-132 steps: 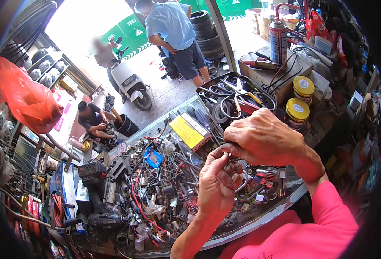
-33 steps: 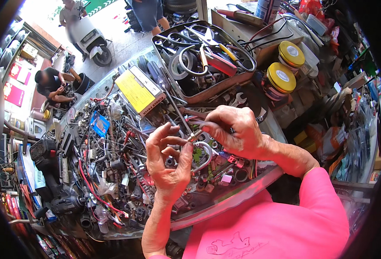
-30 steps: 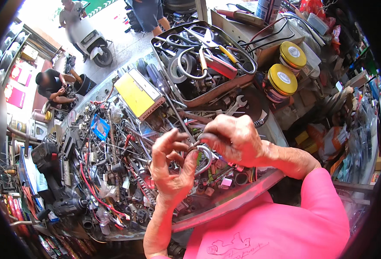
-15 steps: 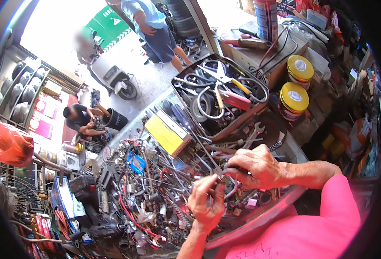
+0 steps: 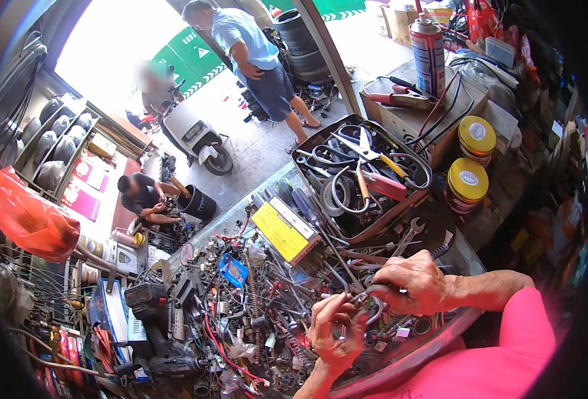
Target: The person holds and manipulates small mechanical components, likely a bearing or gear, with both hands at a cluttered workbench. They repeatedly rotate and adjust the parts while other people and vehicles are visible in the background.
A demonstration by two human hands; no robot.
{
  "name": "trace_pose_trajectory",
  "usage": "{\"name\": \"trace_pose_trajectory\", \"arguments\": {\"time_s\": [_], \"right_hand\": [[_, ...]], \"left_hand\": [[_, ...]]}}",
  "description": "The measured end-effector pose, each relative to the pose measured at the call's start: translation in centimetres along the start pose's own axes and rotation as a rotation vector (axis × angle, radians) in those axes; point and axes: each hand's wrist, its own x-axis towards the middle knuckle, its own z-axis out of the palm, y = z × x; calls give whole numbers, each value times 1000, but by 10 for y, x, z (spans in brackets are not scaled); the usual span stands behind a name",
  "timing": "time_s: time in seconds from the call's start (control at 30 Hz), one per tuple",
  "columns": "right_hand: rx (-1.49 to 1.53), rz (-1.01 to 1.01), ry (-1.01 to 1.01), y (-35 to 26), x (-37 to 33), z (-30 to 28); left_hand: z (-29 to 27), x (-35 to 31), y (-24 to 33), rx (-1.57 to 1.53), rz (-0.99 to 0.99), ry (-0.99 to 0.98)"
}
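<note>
Left hand (image 5: pixel 337 336) and right hand (image 5: pixel 415 284) pinch what seems a small metal piece (image 5: pixel 358 297); a loosened grip could lose it among jumbled parts (image 5: pixel 260 322).

A small, slim metal piece (image 5: pixel 358 298), dull grey with a bit of shine, sits pinched between the fingertips of the left hand (image 5: pixel 338 330) and the right hand (image 5: pixel 411 283), held up over the cluttered table (image 5: pixel 440 341). From here the fingers cover most of it, so I can't make out its full shape or its ends.
</note>
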Motion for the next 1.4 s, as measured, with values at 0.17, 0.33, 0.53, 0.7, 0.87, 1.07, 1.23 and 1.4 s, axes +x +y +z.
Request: {"name": "trace_pose_trajectory", "arguments": {"time_s": [0.17, 0.33, 0.53, 0.7, 0.87, 1.07, 1.23, 1.4], "right_hand": [[1, -2, -21, -1, 0, -3], [5, -36, -24, -1, -4, 0], [14, -130, -53, -10, -4, 5], [-24, -139, -56, -9, -2, 2], [-6, -136, -61, -7, -6, 1], [-10, -156, -55, -5, -4, 2], [20, -128, -55, -7, -5, 0], [5, -148, -41, -5, -5, 2]], "left_hand": [[-6, -2, -4, 247, 145, -96], [-3, -5, -11, 84, 19, -50], [-4, -3, -1, -358, -476, 10], [-4, 0, 1, -398, -473, -26], [-3, -4, -2, -156, -232, -116], [-5, -1, -1, 31, -133, -76], [1, -3, -1, 146, 53, -31], [-2, -8, -6, 88, 21, -138]]}}
